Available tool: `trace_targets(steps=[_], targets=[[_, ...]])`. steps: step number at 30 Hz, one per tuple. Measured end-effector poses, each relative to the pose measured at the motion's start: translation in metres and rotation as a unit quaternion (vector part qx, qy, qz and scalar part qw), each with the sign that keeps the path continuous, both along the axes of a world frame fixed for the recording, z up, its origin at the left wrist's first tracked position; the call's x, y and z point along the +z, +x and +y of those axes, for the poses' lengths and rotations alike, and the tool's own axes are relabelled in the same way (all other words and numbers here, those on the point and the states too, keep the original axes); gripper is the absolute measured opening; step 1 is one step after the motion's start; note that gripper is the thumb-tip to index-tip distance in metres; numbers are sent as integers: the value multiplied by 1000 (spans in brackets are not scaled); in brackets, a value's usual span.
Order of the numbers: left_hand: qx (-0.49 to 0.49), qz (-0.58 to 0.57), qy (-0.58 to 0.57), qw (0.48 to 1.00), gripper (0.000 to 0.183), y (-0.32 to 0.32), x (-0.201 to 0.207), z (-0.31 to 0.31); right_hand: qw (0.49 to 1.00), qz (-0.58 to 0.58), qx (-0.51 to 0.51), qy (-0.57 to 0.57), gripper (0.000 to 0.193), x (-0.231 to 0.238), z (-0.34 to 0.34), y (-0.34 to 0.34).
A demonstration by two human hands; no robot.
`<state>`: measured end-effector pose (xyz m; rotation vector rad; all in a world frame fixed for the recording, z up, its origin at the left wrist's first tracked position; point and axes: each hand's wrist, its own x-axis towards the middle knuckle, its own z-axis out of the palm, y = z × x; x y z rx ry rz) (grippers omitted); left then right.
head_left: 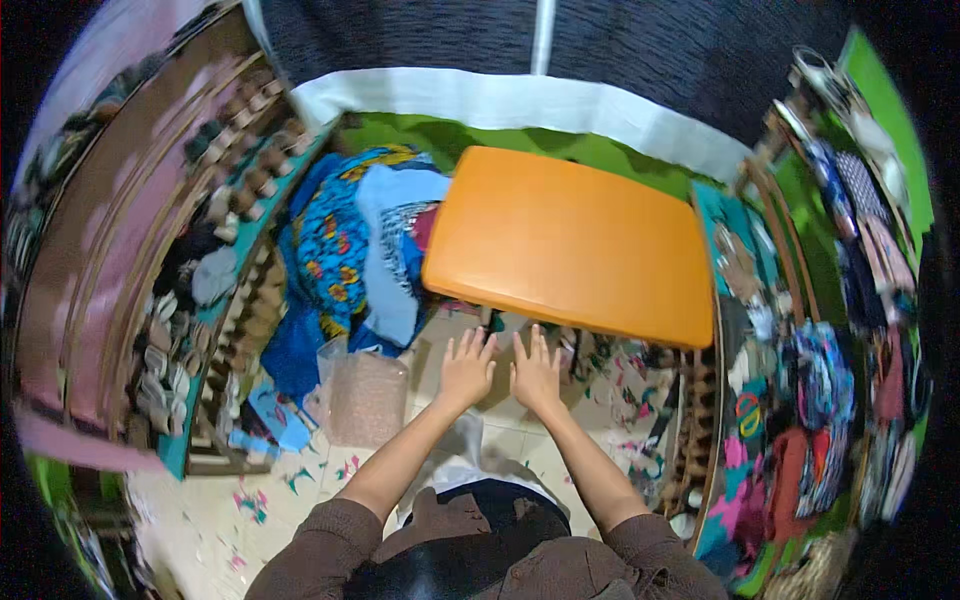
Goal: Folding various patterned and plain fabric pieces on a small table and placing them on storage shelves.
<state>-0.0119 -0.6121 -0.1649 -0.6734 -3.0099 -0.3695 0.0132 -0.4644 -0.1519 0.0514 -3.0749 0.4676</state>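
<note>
One orange table [575, 240] is sitting just ahead of the left grip [468, 370] and the right grip [537, 370], both hovering released and empty, while a clear plastic packet [368, 400] is lying on the floor [205, 505] near the left grip.

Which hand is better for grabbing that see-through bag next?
Probably the left hand: it looks empty, fingers spread, and is nearer the see-through bag. The right hand looks empty too, but is farther from it.
</note>
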Motion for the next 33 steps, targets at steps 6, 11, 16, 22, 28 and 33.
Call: trace_targets(steps=[6, 11, 16, 22, 28, 33], targets=[[151, 41, 17, 988, 51, -10, 1, -94, 991, -11, 136, -2, 59, -1, -102, -37], [196, 43, 7, 980, 52, -42, 1, -164, 982, -26, 185, -9, 56, -7, -173, -76], [223, 5, 2, 975, 54, -78, 13, -216, 979, -27, 197, -44, 55, -16, -225, -121], [247, -4, 5, 969, 59, -108, -2, -251, 981, -48, 180, -49, 55, -21, -259, -156], [269, -33, 24, 962, 62, -145, -14, -268, 978, -53, 195, -44, 56, -34, -277, -201], [297, -51, 18, 953, 64, -193, -24, -291, 972, -93, 207, -51, 56, -47, -298, -254]])
